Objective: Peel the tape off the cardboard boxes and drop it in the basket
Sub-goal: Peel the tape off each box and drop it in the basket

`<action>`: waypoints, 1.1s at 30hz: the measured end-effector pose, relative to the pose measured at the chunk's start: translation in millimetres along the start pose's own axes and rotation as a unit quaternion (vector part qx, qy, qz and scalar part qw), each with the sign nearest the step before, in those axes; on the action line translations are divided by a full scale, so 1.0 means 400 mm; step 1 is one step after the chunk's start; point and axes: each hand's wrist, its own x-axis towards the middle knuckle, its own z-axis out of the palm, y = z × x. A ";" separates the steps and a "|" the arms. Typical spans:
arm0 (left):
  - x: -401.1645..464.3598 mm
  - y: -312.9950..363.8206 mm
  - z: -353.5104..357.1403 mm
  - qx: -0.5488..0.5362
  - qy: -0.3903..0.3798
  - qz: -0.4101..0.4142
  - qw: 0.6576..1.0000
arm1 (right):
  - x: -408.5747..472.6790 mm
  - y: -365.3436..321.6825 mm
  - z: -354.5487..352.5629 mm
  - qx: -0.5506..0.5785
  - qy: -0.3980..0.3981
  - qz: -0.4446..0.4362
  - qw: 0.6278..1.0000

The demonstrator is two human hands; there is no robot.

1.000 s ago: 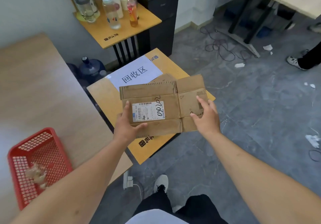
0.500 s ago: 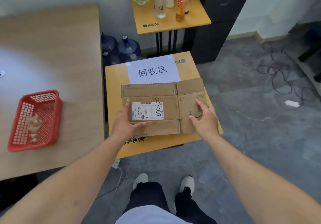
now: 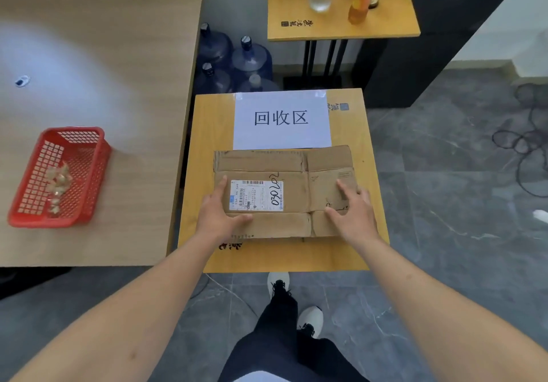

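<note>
Flattened cardboard box point(image 3: 283, 192) lies on the small surface point(image 3: 204, 132), left hand point(image 3: 218, 214) grasping its edge, right hand point(image 3: 354, 214) seemingly resting released; loosely stacked, it might slide off.

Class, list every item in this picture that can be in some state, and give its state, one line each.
cardboard box: flattened, lying on the small yellow table
red basket: upright, holds crumpled tape scraps
left hand: on the box's left edge, thumb on top
right hand: fingers spread flat on the box
paper sign: flat, taped to the table
</note>
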 end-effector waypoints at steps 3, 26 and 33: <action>0.049 -0.010 0.019 0.019 -0.015 -0.019 1.000 | 0.036 0.005 0.023 -0.025 -0.027 0.021 0.999; 0.058 0.100 0.176 0.328 -0.056 0.120 0.935 | 0.105 -0.069 0.126 -0.376 -0.081 -0.180 0.906; 0.041 0.122 0.184 0.344 -0.075 0.083 0.932 | 0.097 -0.101 0.089 -0.402 -0.163 -0.166 0.886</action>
